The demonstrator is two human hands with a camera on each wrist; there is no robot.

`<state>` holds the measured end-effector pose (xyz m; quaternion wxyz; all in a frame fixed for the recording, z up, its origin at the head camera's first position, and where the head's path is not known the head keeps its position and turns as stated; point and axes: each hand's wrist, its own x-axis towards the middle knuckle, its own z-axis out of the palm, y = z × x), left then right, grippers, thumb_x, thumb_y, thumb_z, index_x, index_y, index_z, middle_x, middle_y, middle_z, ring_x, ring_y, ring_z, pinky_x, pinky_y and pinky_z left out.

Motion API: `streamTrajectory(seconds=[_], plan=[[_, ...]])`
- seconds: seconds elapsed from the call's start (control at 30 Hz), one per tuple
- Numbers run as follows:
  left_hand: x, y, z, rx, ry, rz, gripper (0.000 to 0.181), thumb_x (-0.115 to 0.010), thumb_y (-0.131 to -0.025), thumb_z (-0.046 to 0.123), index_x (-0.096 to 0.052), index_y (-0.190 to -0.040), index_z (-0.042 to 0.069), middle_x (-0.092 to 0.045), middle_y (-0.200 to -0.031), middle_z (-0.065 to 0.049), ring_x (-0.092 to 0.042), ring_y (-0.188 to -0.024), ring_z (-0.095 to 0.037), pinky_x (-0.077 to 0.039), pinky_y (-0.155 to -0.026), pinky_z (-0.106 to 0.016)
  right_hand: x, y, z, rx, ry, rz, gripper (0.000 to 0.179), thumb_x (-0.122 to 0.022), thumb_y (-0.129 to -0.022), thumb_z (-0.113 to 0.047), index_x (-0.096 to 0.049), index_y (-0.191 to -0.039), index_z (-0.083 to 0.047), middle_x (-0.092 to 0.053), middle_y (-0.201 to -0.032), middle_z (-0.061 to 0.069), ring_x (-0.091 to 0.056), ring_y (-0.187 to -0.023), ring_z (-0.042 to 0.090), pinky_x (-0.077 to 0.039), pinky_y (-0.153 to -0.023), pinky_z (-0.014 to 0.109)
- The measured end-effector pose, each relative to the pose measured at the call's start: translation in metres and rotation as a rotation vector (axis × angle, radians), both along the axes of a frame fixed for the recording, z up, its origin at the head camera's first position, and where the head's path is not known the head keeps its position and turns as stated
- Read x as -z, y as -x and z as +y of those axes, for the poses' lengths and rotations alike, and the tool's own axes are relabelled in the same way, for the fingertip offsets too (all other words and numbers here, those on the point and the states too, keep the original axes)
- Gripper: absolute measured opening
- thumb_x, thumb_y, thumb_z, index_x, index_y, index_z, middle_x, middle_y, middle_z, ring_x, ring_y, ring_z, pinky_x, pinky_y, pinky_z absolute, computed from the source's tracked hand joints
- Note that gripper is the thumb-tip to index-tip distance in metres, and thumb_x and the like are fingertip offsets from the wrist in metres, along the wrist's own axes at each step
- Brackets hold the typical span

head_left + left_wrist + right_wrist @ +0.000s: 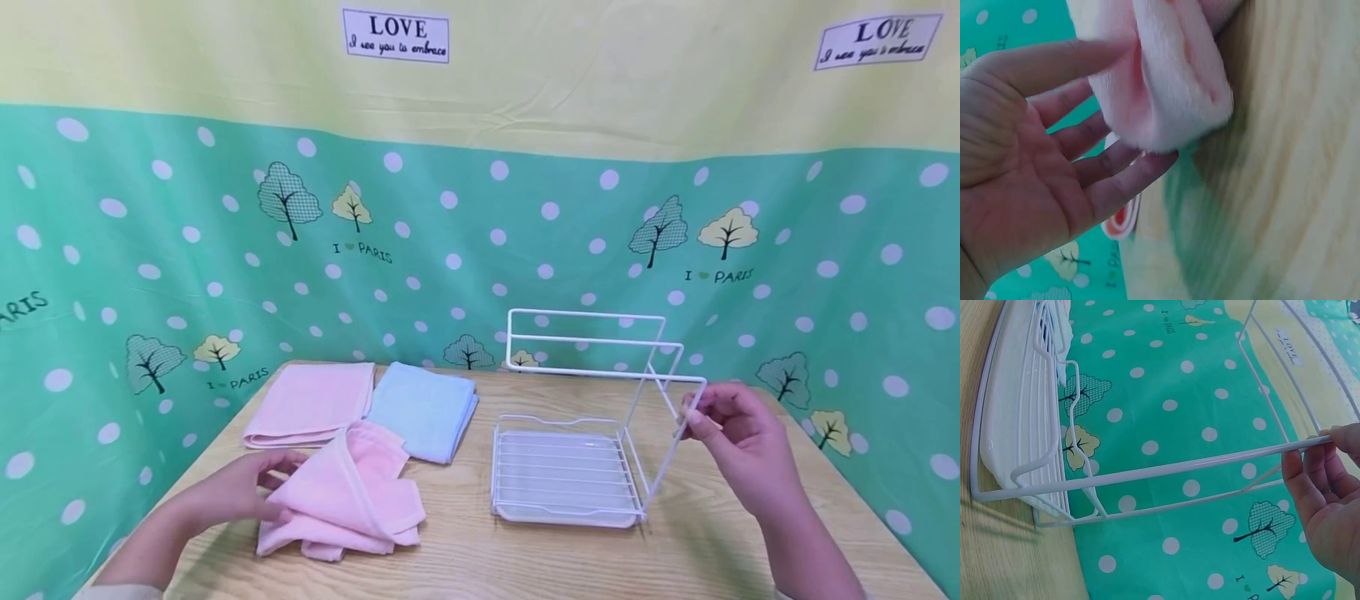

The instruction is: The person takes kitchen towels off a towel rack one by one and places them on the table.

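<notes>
My left hand (232, 493) holds the near edge of a loosely folded pink towel (356, 496). In the left wrist view the thumb lies against the pink cloth (1166, 81) and the other fingers are behind and below it. My right hand (742, 446) pinches the right upright of a white wire rack (592, 375) between thumb and fingers, as the right wrist view also shows along the white bar (1191, 465). The rack stands on the table, with a pale tray (562, 512) beneath its bottom wires.
Behind the held towel lie a flat folded pink towel (315, 400) and a folded blue towel (423, 408), side by side. The wooden table (450, 558) ends at a green and yellow patterned cloth (480, 217) at the back and sides.
</notes>
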<state>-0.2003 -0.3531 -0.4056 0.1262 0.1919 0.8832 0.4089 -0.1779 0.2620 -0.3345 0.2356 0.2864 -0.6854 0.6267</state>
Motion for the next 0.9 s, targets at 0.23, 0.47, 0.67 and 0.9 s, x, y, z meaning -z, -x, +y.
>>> streamTrajectory(seconds=[0.23,0.47,0.67,0.9], plan=[[-0.006,0.009,0.024,-0.038,0.057,0.107,0.065,-0.082,-0.077,0.023,-0.054,-0.132,0.001,-0.06,-0.111,-0.01,-0.055,-0.096,-0.021,-0.049,-0.076,-0.026,-0.001,0.0,0.001,-0.003,0.002,0.004,0.017,-0.051,-0.09,0.021,-0.049,-0.105,0.013,-0.061,-0.095,0.016,-0.065,-0.077,0.016,-0.057,-0.071,0.024],[-0.006,0.018,0.03,-0.11,0.056,0.085,0.026,-0.074,-0.086,0.021,-0.064,-0.102,0.002,-0.059,-0.088,-0.005,-0.053,-0.082,-0.019,-0.048,-0.069,-0.028,0.0,0.0,0.001,0.0,0.001,0.006,0.017,-0.051,-0.09,0.021,-0.05,-0.104,0.012,-0.063,-0.095,0.012,-0.065,-0.077,0.015,-0.057,-0.071,0.024],[-0.004,0.023,0.024,-0.173,-0.044,-0.003,0.027,-0.068,-0.093,0.025,-0.06,-0.103,0.001,-0.058,-0.099,-0.009,-0.054,-0.086,-0.019,-0.05,-0.071,-0.031,-0.001,0.0,0.001,0.003,-0.005,0.007,0.017,-0.051,-0.09,0.021,-0.049,-0.105,0.013,-0.063,-0.096,0.009,-0.065,-0.077,0.016,-0.057,-0.071,0.024],[0.006,0.026,0.015,-0.253,-0.251,-0.175,0.037,-0.06,-0.098,0.022,-0.048,-0.119,-0.006,-0.056,-0.098,-0.01,-0.06,-0.079,-0.019,-0.056,-0.063,-0.037,0.0,0.001,0.001,-0.007,-0.002,0.01,0.018,-0.051,-0.09,0.021,-0.049,-0.106,0.014,-0.063,-0.096,0.008,-0.065,-0.077,0.016,-0.057,-0.071,0.024]])
